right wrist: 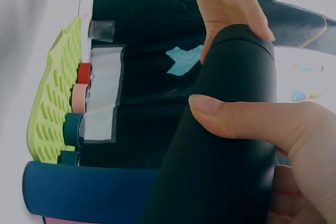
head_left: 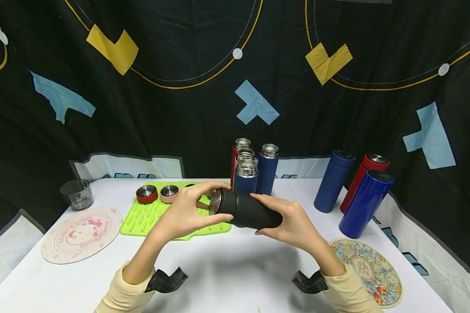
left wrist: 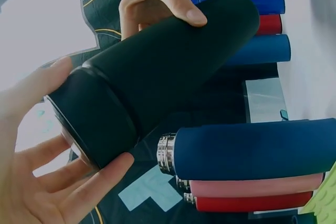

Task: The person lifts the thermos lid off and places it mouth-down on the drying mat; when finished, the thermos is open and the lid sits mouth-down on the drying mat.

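A black thermos bottle [head_left: 256, 211] lies nearly level in the air above the white table, its capped end toward the left. My left hand [head_left: 184, 211] grips the black lid [head_left: 228, 203] between thumb and fingers. Around the body, near the base, my right hand [head_left: 293, 221] holds on with its thumb along one side. In the left wrist view a thin seam parts the lid [left wrist: 94, 114] from the body [left wrist: 168, 61]. Behind the bottle stand uncapped thermoses: a blue one [head_left: 246, 180], a taller blue one [head_left: 268, 169], a pink one and a red one, with bare metal necks.
A green drying mat [head_left: 141, 221] bears a red lid [head_left: 146, 194], a pink lid [head_left: 169, 194] and blue lids [right wrist: 74, 129]. Capped blue and red thermoses [head_left: 366, 204] stand at right. A glass [head_left: 77, 195], a pink round mat [head_left: 82, 234] and a patterned round mat [head_left: 370, 269] flank them.
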### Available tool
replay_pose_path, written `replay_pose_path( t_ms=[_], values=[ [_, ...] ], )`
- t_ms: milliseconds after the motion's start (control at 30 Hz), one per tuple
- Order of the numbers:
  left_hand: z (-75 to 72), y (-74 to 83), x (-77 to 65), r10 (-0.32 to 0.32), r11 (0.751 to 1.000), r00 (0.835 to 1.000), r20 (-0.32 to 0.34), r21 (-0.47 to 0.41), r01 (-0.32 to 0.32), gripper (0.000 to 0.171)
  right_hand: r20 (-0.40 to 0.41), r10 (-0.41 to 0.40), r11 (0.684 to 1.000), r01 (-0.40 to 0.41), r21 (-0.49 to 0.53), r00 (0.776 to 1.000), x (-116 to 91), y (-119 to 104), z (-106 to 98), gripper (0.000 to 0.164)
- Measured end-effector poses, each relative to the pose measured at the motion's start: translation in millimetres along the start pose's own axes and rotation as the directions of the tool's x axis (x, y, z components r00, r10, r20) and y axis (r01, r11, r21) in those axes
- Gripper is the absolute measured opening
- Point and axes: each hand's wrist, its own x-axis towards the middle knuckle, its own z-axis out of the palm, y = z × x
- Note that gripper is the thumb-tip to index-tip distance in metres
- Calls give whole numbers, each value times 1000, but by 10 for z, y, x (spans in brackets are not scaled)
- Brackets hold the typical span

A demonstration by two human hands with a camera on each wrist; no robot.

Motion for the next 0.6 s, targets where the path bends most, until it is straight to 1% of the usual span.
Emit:
replay_pose_path(
  t_ms=[100,167,300,433,533,600],
  values=[
    [11,-9,-1,-37,999,999,-11,18,37,61,-20,-15,999,14,-41,1000,2,-2,14,84],
    [13,-17,-1,-38,999,999,-5,19,38,62,-26,-20,998,19,-58,999,0,-1,19,84],
    [6,-29,3,9,1000,999,51,-3,-9,61,-7,-9,999,9,-35,1000,-8,19,5,84],
    [-10,-31,4,77,997,991,109,-23,-75,64,47,26,998,-29,59,999,-18,48,-22,85],
    [-25,-31,0,118,993,986,121,-33,-115,65,85,60,991,-70,117,995,-26,52,-41,86],
    [-32,-24,-5,128,992,985,115,-32,-125,65,99,77,988,-90,129,992,-29,45,-48,85]
  ],
)
